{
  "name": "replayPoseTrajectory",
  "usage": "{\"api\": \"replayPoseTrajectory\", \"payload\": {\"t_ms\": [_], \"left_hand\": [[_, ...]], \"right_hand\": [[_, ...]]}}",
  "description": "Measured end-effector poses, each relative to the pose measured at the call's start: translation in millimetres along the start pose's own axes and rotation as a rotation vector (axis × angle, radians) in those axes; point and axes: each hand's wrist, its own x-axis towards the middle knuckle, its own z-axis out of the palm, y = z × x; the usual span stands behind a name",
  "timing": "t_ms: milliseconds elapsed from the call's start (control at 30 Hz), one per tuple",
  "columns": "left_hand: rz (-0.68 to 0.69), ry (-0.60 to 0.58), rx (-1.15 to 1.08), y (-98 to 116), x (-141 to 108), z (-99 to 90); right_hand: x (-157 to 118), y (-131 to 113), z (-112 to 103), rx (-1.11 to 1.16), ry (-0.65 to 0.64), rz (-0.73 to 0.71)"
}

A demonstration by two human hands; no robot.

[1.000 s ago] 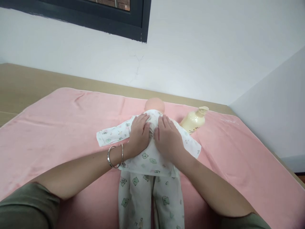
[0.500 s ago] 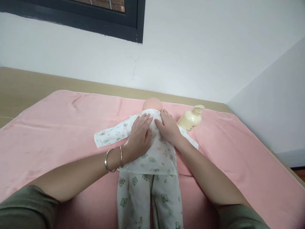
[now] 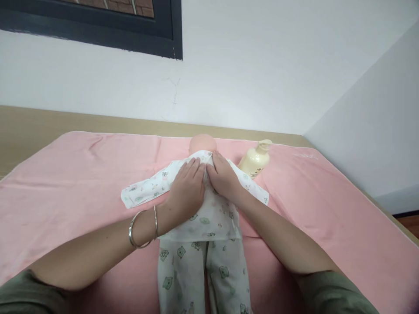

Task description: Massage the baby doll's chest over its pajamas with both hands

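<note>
A baby doll [image 3: 203, 143] lies on a pink blanket, its head pointing away from me. It wears a white long-sleeved top [image 3: 209, 222] and matching trousers [image 3: 173, 274], both printed with small green animals. Flat on the upper part of the top rests my left hand [image 3: 188, 187], fingers stretched out together, a silver bangle at the wrist. My right hand [image 3: 224, 178] also lies flat there, close beside the left near the neckline, with the thumb apart. Neither hand grips anything. The hands cover much of the chest area, and the doll's face is not visible.
A cream pump bottle [image 3: 254, 160] leans at a tilt beside the doll's right-hand sleeve. The pink blanket [image 3: 81, 174] covers most of a wooden surface [image 3: 39, 124], which meets a white wall [image 3: 245, 65]. A dark window frame [image 3: 98, 26] is at upper left.
Both hands stay on the top; my left hand's fingers have drawn closer together and the hand sits nearer my right hand. The camera view has shifted slightly.
</note>
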Motion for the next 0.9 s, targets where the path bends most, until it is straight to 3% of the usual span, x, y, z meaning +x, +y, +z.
{"api": "replayPoseTrajectory", "payload": {"t_ms": [100,300,400,567,667,800,900], "left_hand": [[-0.023,-0.009,-0.049,2.6,0.6,-3.3],[-0.313,-0.073,-0.218,-25.7,34.9,-10.5],[-0.229,-0.038,-0.184,-22.0,30.3,-8.4],[-0.069,-0.028,-0.111,8.2,-3.8,-4.9],[-0.113,-0.076,-0.186,9.1,-5.6,-4.4],[-0.283,-0.056,-0.248,-15.8,17.9,-1.2],[-0.323,-0.048,-0.246,-26.7,27.3,0.9]], "right_hand": [[2.0,0.9,0.2,-0.047,-0.001,-0.011],[-45.4,-40.8,-3.2,-0.242,-0.012,-0.200],[-44.7,-39.7,-3.4,-0.189,-0.052,-0.267],[-1.9,-3.1,-0.4,-0.139,-0.022,-0.017],[1.7,-0.8,0.1,-0.169,-0.021,0.001],[-28.1,-25.5,-0.9,-0.235,0.024,-0.136],[-41.5,-35.9,-2.0,-0.209,0.004,-0.193]]}}
